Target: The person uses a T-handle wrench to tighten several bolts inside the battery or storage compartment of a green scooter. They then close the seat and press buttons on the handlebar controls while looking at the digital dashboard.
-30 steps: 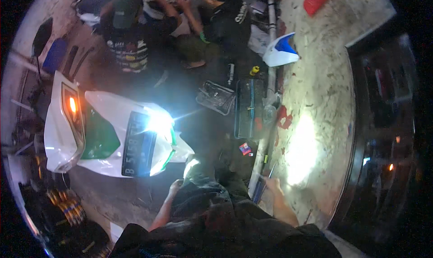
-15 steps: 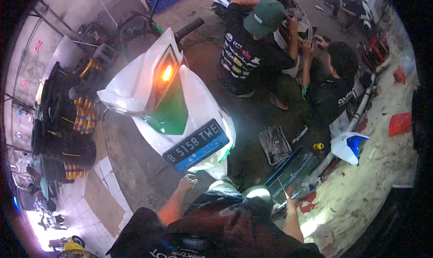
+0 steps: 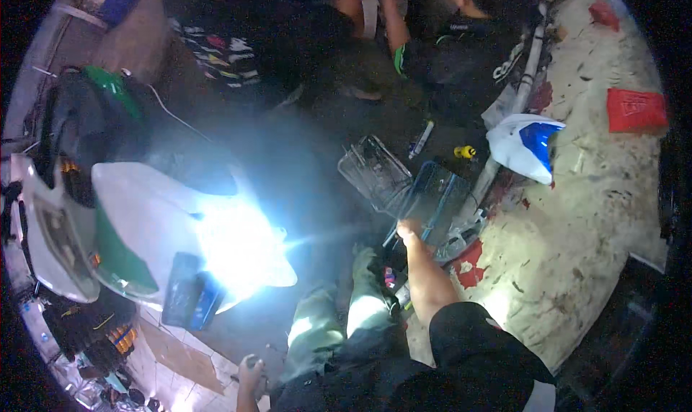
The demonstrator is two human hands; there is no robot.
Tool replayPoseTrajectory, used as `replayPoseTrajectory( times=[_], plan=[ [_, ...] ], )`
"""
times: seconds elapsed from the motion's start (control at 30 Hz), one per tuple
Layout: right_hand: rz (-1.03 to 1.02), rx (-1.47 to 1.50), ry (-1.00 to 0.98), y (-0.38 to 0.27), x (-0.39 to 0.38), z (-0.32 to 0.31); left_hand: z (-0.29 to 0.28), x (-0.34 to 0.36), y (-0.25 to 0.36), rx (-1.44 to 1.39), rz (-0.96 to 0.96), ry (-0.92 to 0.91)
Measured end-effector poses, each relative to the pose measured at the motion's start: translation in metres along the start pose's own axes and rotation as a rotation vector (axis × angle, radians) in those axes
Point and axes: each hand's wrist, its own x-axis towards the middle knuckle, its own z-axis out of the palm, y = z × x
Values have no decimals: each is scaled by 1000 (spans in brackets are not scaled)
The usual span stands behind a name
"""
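My right hand (image 3: 409, 229) reaches out at the near end of a wire-framed, blue-edged tray (image 3: 441, 196). Its fingers are closed, and what they hold is too small and dim to make out. Low in the view, my left hand (image 3: 252, 374) is near my lap with its fingers curled; their content cannot be told. To the left stands a white and green scooter body (image 3: 144, 196) with a dark blue number plate (image 3: 189, 289). Strong glare hides part of the white panel beside the plate.
Another wire-framed tray (image 3: 375, 173) lies beside the first. Beyond are a marker-like tube (image 3: 422, 139), a yellow bottle (image 3: 465, 152) and a white-blue fairing piece (image 3: 530, 147) by a pipe. Two people in dark shirts (image 3: 267, 41) crouch at the far side. A pale wall runs along the right.
The view has swung right and down, so the scooter sits further left. My right hand has moved forward to the tray; the thin rod it held no longer shows clearly. My left hand is lower.
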Motion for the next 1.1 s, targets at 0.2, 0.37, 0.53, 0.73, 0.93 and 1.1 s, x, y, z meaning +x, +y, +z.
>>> replayPoseTrajectory(
  times=[0.2, 0.37, 0.53, 0.73, 0.93, 1.1],
  plan=[
    [226, 1067, 86, 4, 125, 25, 71, -23, -38, -94, -202, -95],
    [-299, 678, 135, 120, 257, 52, 124, -11, 22, 26, 18, -218],
    [483, 1197, 49, 30, 213, 46, 124, -43, 24, 50, -58, -7],
    [319, 1534, -39, 29, 115, 11, 139, -20, -56, -188, 3, -81],
    [23, 979, 41, 77, 66, -1, 129, -38, 14, 29, -145, 44],
    [-255, 834, 20, 19, -61, -95, 133, 1, -89, -378, 48, 89]
  ],
)
